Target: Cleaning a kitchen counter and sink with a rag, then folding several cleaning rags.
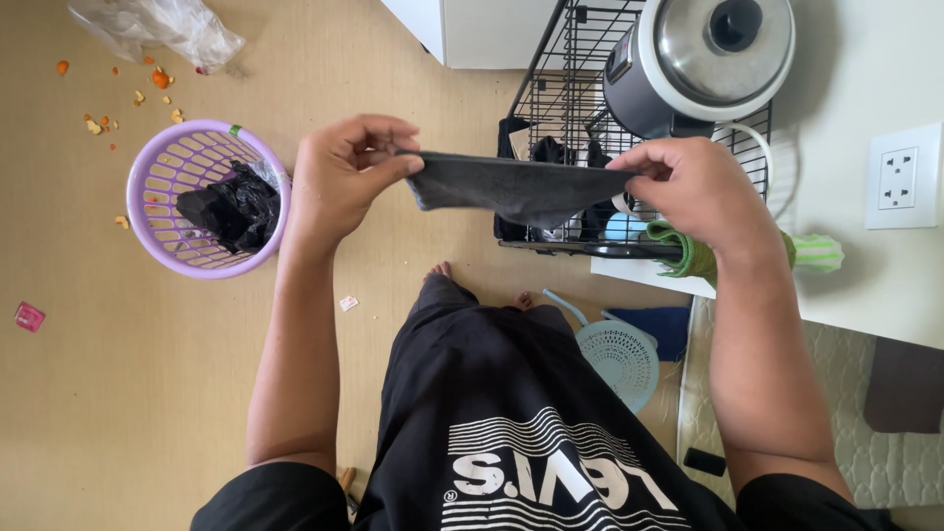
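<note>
Both hands are raised in front of the chest, forearms reaching out from the body and angled slightly inward. The left hand (pixel 344 172) pinches one end of a dark grey cloth (pixel 516 187) between thumb and curled fingers; the right hand (pixel 693 187) grips the other end, knuckles up. The cloth hangs stretched between them, nearly level, with a slight sag in the middle, held in the air above the floor (pixel 147 393).

Just behind the right hand stands a black wire rack (pixel 560 93) with dark items inside that are hard to make out. Beside it a rice cooker (pixel 703 59) with a shiny lid and black knob sits on the white table (pixel 865 275), and a green-and-white cloth (pixel 816 254) lies at the table edge under the right wrist.

To the left of the left hand, on the floor, sits a purple plastic basket (pixel 157 177) lined with a crumpled black bag (pixel 231 206). Orange scraps (pixel 159 77) and a clear plastic bag (pixel 162 25) lie beyond it. Below the right forearm a light blue strainer (pixel 619 359) rests on the floor next to a dark blue cloth (pixel 654 324).
</note>
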